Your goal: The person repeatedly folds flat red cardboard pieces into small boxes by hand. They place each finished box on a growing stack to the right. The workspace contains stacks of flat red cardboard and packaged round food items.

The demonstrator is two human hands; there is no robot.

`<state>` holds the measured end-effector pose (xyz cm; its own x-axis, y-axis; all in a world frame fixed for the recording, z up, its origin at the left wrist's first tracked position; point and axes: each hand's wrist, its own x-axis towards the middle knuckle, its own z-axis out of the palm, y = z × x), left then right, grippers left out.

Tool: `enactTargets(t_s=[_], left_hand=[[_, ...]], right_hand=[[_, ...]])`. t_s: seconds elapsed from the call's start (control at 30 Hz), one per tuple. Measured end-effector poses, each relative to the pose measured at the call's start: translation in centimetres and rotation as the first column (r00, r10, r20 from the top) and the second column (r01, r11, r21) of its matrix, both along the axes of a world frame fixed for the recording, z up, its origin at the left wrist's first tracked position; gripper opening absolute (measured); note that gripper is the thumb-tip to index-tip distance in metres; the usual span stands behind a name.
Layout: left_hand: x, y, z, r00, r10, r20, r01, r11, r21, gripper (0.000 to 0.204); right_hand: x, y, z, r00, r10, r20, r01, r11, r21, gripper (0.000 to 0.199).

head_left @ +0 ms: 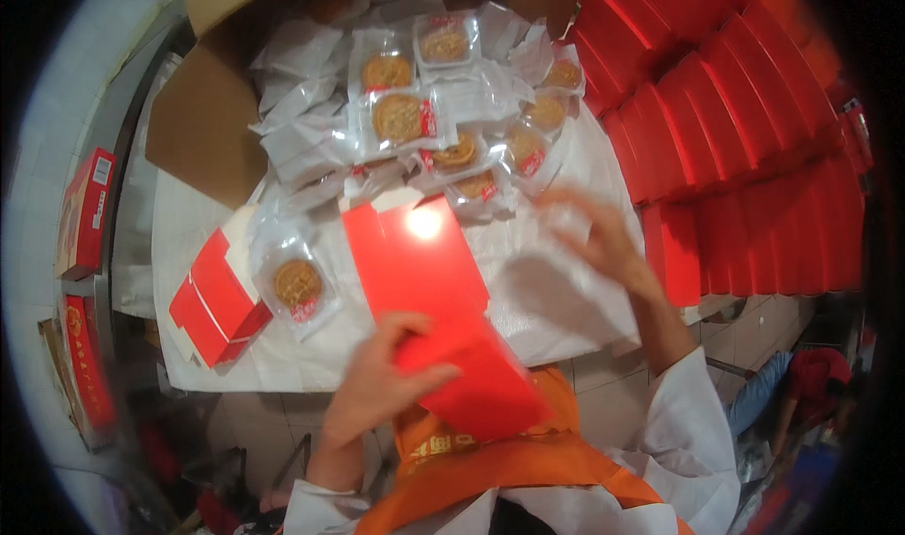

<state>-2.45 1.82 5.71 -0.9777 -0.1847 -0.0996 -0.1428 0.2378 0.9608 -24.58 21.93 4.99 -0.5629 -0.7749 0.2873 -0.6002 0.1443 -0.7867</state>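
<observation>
My left hand (377,384) grips the near end of a glossy red cardboard box (429,280), held open and tilted over the table's front edge. My right hand (599,238), blurred and with fingers spread, hovers over the white table cover (542,299) just short of a pile of round golden pastries in clear wrappers (443,111); it holds nothing. One wrapped pastry (297,285) lies apart, left of the red box.
Folded red boxes (212,304) sit at the table's left front. A long stack of red boxes (735,130) fills the right side. An open brown carton (203,125) stands behind the pastries. More red boxes (85,214) rest on a shelf at far left.
</observation>
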Motion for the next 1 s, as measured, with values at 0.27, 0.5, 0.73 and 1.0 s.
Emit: enactTargets(t_s=[0.27, 0.5, 0.73, 1.0], left_hand=[[0.8, -3.5, -4.0, 0.662, 0.725, 0.188, -0.698, 0.507, 0.506, 0.036], [0.8, -2.9, -5.0, 0.663, 0.738, 0.127, -0.665, 0.502, 0.552, 0.039], [0.8, -2.2, -5.2, 0.557, 0.821, 0.122, -0.702, 0.387, 0.598, 0.033], [0.0, 0.9, -5.9, 0.605, 0.794, 0.056, -0.65, 0.452, 0.611, 0.031]], right_hand=[[-23.1, 0.0, -7.8, 0.315, 0.063, -0.947, 0.644, 0.719, 0.262, 0.045], [-24.5, -1.9, -4.7, 0.456, 0.245, -0.856, 0.589, 0.637, 0.497, 0.036], [-11.6, 3.2, 1.4, 0.941, -0.316, 0.124, 0.316, 0.949, 0.014, 0.039], [0.8, 4.0, -1.0, 0.505, -0.014, 0.863, 0.35, 0.917, -0.19, 0.051]])
